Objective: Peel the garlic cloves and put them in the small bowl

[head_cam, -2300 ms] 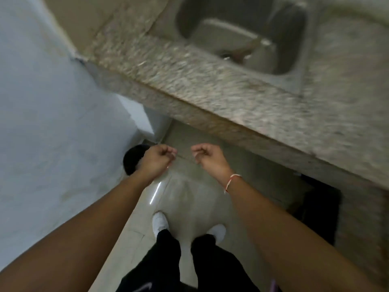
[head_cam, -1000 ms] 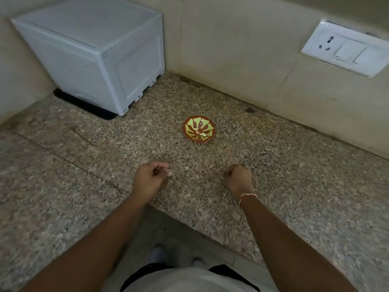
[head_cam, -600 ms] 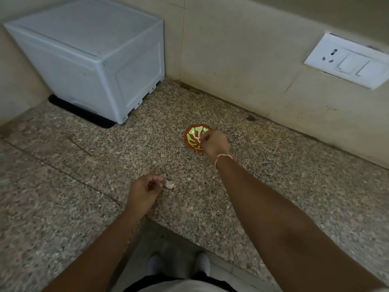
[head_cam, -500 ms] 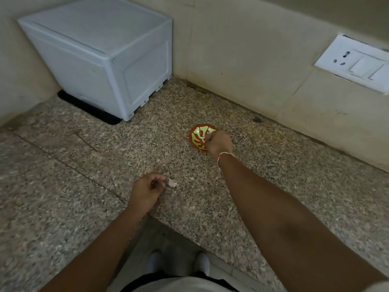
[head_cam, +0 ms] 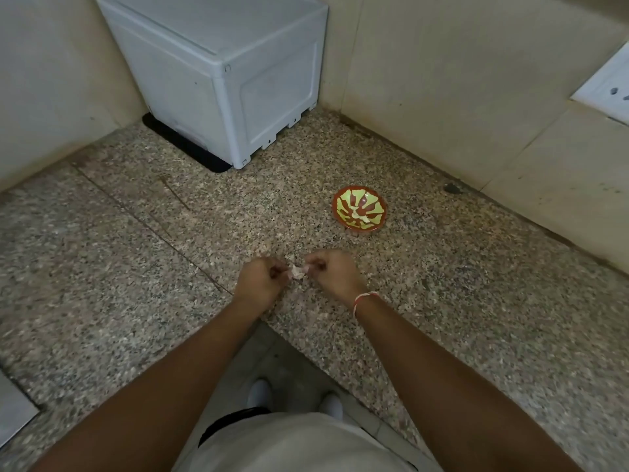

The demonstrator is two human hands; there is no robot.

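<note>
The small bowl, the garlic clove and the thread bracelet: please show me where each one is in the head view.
small bowl (head_cam: 381, 208): head view, on its red-brown right rim.
garlic clove (head_cam: 296, 273): head view, on the pale piece between both hands.
thread bracelet (head_cam: 363, 299): head view, on the strand across the right wrist.

Both arms stretched forward and converging. Left hand (head_cam: 260, 280) curled, knuckles up, fingertips turned inward. Right hand (head_cam: 332, 274) curled likewise, facing the left one, nearly touching it. Seemingly pinching one small pale scrap between them, too small to identify. Red-and-white thread (head_cam: 365, 299) around the right wrist.
</note>
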